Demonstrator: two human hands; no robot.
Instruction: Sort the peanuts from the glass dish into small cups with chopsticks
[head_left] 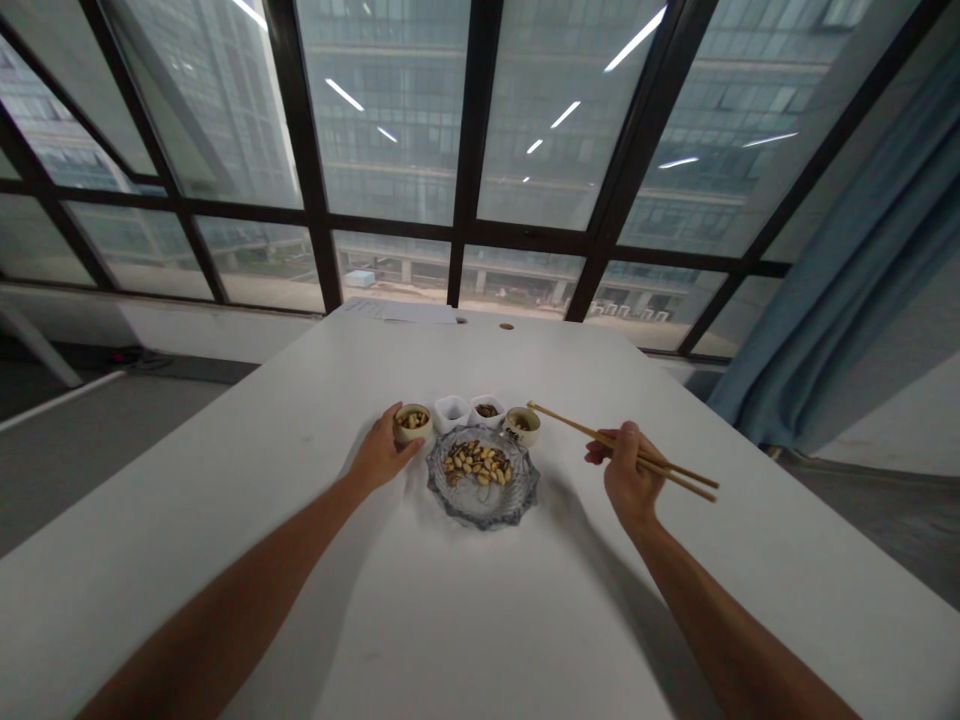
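Note:
My left hand [381,452] has its thumb and fingers around a small cream cup [413,436] with nut-like pieces in it. A pair of wooden chopsticks [577,427] is gripped in my right hand [628,468], their tips together near the rim of a second cream cup [534,436] with dark marks on its side. Between the cream cups stand a white cup [452,424] and another white cup [495,422] holding dark bits. In front of them, a clear scalloped glass bowl [480,513] contains a mix of pale and dark nuts or seeds [480,464].
Everything stands on a long white table [420,620]. At its far end lie some white papers [405,312] and a small brown item [507,326]. Dark-framed windows [463,190] rise behind the table, and a blue curtain [832,270] hangs on the right.

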